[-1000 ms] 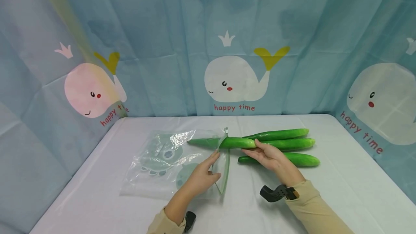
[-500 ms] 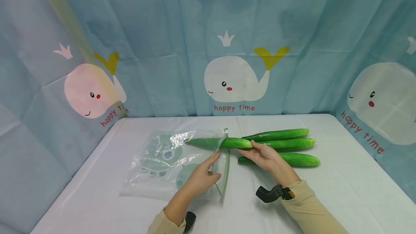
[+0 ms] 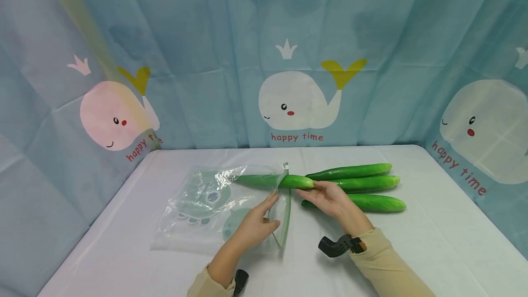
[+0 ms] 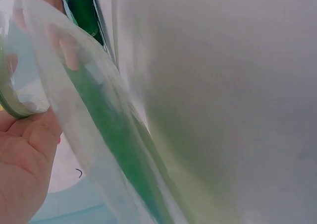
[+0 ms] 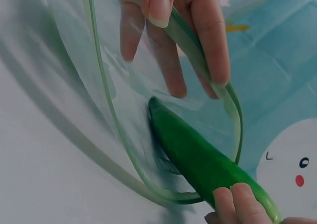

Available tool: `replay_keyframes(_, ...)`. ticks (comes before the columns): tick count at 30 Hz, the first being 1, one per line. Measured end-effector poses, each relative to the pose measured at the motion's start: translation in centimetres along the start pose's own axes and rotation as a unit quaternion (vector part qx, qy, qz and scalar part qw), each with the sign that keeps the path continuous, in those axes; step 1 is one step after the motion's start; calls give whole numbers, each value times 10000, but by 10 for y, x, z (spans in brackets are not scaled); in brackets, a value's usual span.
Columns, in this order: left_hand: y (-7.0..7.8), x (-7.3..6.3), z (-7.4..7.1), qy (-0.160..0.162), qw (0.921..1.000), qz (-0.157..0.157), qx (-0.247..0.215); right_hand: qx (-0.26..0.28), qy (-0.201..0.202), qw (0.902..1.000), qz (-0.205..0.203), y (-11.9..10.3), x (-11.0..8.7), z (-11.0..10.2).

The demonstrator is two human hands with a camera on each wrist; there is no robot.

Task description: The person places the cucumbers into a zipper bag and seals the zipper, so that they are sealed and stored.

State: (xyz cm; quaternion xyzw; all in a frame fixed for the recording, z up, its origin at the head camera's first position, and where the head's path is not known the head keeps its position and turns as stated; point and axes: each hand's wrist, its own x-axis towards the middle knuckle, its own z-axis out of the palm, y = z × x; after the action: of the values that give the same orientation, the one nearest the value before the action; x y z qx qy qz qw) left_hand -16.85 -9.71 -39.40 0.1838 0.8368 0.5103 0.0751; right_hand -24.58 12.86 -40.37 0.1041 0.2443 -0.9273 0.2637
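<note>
A clear zip bag (image 3: 165, 233) with a green rim and pale green cartoon prints lies on the table. My left hand (image 3: 255, 224) grips its mouth, with the rim between thumb and spread fingers in the right wrist view. A long green cucumber (image 3: 299, 181) lies partly inside, dark tapered end first; its pale end sticks out. Fingers and thumb of my right hand (image 3: 336, 203) hold that pale end, just outside the rim (image 5: 116, 120). Through the film in the left wrist view, the cucumber (image 4: 114, 130) looks blurred.
Three more cucumbers lie right of the bag: a back one (image 3: 350, 170), a middle one (image 3: 369, 183) and a front one (image 3: 379, 202) partly behind my right hand. The white-covered table (image 3: 445, 242) ends at a blue whale-print curtain (image 3: 231, 104).
My right hand has moved left, sliding the cucumber deeper into the bag, so less of it shows outside the rim. The left hand has stayed in place on the bag.
</note>
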Motion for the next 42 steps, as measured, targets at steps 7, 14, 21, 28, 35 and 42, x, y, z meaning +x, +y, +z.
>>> replay_keyframes(7, 1, 0, -1, -3, 10000, 10, 11, -369, 73, 9993, -65, 8, 4, 7)
replay_keyframes(14, 0, 2, 0, -17, 10000, 3, 30, -808, 459, 9951, -344, 17, 10, 12)
replay_keyframes(21, 0, 2, 1, -13, 10000, 29, 64, -1009, 675, 9914, -487, 23, 17, 16)
replay_keyframes(28, -2, 4, 2, -56, 9999, -70, 46, -1160, 801, 9887, -510, 28, 24, 21)
replay_keyframes(35, -4, 4, 3, -87, 9999, -63, 116, -1287, 875, 9869, -434, 33, 32, 22)
replay_keyframes(42, -5, 3, 4, -45, 9999, -78, 148, -1966, 1213, 9711, -596, 37, 40, 24)
